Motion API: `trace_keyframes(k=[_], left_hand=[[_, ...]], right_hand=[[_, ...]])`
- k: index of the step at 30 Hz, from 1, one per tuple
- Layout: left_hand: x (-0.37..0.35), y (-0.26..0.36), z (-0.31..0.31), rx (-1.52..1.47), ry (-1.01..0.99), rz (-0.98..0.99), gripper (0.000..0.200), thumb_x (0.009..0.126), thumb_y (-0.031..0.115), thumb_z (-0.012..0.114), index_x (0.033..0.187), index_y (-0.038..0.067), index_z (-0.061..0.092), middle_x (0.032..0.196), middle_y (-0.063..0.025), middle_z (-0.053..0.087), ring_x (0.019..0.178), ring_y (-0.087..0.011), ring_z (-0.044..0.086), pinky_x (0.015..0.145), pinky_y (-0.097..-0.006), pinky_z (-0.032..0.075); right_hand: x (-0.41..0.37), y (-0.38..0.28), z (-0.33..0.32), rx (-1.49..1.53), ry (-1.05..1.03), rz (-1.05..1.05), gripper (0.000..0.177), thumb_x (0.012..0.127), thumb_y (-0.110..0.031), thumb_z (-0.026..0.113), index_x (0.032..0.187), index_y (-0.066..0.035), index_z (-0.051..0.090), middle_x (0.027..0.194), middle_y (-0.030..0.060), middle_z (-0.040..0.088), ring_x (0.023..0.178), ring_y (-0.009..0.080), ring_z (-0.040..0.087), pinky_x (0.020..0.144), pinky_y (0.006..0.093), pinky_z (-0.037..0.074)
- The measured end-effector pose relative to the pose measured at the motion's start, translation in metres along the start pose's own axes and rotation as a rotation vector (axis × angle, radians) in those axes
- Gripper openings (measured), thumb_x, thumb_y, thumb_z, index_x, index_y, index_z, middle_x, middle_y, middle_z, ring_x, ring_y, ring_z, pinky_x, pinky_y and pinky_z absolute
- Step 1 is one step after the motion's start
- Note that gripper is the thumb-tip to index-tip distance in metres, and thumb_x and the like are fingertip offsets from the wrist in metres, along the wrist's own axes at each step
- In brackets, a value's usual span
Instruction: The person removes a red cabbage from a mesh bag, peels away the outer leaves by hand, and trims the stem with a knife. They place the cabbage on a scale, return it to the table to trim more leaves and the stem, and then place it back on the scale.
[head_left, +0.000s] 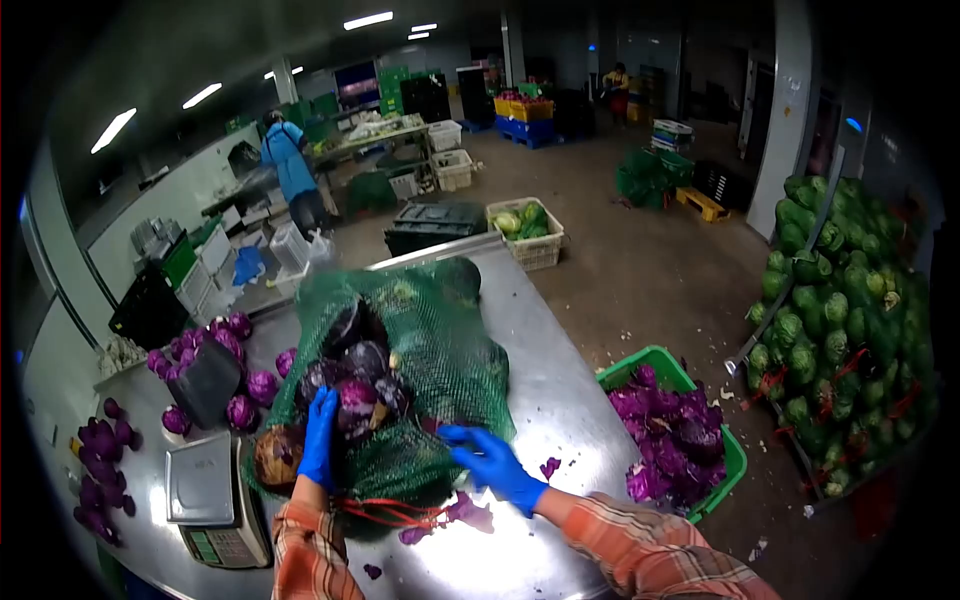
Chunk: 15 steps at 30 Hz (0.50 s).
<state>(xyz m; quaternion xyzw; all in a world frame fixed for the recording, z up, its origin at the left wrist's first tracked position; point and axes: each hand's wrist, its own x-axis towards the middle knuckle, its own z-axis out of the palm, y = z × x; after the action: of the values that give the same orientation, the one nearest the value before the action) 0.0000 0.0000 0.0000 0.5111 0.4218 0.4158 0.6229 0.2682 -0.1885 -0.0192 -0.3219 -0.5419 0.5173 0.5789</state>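
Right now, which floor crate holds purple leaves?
The green plastic crate beside the steel table, near the blue-gloved right hand; the pale slatted crate farther back holds green cabbages.

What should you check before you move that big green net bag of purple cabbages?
1. Left hand on a cabbage at the bag's mouth: ok.
2. Right hand on the net bag: ok.
3. Firm grip on the net: cannot tell.
4. Bag resting fully on the table: ok.
5. Scale clear of the bag's edge: cannot tell.
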Motion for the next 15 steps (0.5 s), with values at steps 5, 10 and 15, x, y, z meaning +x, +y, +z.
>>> trace_keyframes(k=[5,10,15], left_hand=[[0.014,-0.001,0.028,-0.144,-0.090,-0.080,0.059,0.096,0.050,0.044,0.133,0.004,0.051,0.126,-0.0098,0.059,0.110,-0.0219,0.060,0.096,-0.0357,0.049],[0.043,-0.029,-0.004,-0.032,0.030,0.089,0.048,0.096,0.041,0.052,0.123,0.002,0.057,0.117,-0.0058,0.060,0.108,-0.0174,0.056,0.097,-0.0323,0.043],[-0.027,-0.003,0.036,0.137,0.197,0.318,0.065,0.091,0.034,0.062,0.141,0.001,0.037,0.141,-0.0143,0.043,0.131,-0.0258,0.039,0.110,-0.0360,0.029]], right_hand=[[0.079,-0.022,0.025,-0.146,0.176,0.279,0.065,0.093,-0.033,0.060,0.148,-0.017,0.031,0.100,0.0059,0.059,0.055,0.0076,0.046,0.046,0.0249,0.043],[0.115,0.026,0.052,-0.049,0.194,0.562,0.070,0.090,-0.051,0.057,0.145,-0.016,0.032,0.095,0.0130,0.061,0.048,0.0151,0.050,0.041,0.0290,0.044],[0.089,0.009,0.056,-0.066,0.190,0.491,0.067,0.092,-0.044,0.059,0.147,-0.017,0.031,0.082,0.0052,0.059,0.044,0.0104,0.047,0.038,0.0263,0.039]])
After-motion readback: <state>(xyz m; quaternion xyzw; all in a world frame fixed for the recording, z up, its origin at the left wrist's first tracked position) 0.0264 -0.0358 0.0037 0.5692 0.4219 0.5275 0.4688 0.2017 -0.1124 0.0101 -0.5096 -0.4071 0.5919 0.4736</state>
